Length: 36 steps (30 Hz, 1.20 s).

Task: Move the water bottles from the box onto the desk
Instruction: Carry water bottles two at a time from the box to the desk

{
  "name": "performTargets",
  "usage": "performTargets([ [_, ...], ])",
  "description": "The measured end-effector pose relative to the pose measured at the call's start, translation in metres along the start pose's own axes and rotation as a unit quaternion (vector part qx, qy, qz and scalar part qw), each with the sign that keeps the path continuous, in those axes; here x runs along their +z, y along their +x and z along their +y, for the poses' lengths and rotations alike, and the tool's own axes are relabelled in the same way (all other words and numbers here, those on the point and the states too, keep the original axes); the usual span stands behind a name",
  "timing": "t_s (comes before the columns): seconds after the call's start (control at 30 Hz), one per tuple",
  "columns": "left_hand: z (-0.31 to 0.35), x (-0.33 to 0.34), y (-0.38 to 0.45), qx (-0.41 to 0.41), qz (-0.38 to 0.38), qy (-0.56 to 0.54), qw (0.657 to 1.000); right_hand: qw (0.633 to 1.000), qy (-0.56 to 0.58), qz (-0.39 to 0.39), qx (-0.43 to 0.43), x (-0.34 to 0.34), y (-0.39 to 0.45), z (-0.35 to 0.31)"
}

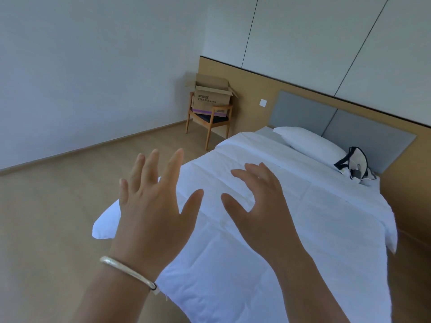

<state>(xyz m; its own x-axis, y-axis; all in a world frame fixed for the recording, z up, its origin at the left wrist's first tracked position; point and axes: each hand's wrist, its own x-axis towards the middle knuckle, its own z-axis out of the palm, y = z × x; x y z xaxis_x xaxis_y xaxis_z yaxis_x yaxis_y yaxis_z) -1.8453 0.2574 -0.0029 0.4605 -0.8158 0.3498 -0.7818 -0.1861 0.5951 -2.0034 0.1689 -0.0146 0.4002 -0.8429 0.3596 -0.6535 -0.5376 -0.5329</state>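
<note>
Fingers spread on both hands, holding nothing; box far off on chair; no bottles or worktop visible; task unstarted.

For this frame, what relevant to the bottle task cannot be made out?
Head view only:
- Inside of the cardboard box on the chair: its front wall hides the contents, so no water bottles can be seen.
- The desk: outside the frame.
- Print on the box: too small to read.
- Contents of the bag on the bed: unclear.
- Left hand and right hand hide part of the bedding.
</note>
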Motion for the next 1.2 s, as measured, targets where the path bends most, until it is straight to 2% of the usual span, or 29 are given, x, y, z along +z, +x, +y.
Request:
performTargets([
  [0.23, -0.066, 0.008, 0.129, 0.032, 0.024, 0.028, 0.999, 0.999, 0.021, 0.028, 0.002, 0.078, 0.125, -0.013],
  [0.37, -0.102, 0.012, 0.203, 0.036, 0.042, 0.042, 0.998, 1.0, 0.022, 0.02, -0.002, 0.119, 0.197, -0.024],
  [0.6, -0.17, 0.007, 0.295, 0.02, 0.021, 0.034, 0.999, 0.999, 0.038, 0.015, 0.0, 0.188, 0.285, -0.056],
  [0.73, -0.228, -0.006, 0.351, 0.026, 0.019, 0.013, 0.999, 0.999, 0.029, 0.006, 0.014, 0.24, 0.335, -0.093],
  [1.1, -0.384, -0.091, 0.49, 0.081, -0.026, 0.004, 0.996, 0.995, 0.009, 0.078, 0.053, 0.358, 0.44, -0.228],
  [1.2, -0.415, -0.103, 0.519, 0.082, -0.033, 0.004, 0.996, 0.996, -0.007, 0.07, 0.056, 0.385, 0.46, -0.25],
])
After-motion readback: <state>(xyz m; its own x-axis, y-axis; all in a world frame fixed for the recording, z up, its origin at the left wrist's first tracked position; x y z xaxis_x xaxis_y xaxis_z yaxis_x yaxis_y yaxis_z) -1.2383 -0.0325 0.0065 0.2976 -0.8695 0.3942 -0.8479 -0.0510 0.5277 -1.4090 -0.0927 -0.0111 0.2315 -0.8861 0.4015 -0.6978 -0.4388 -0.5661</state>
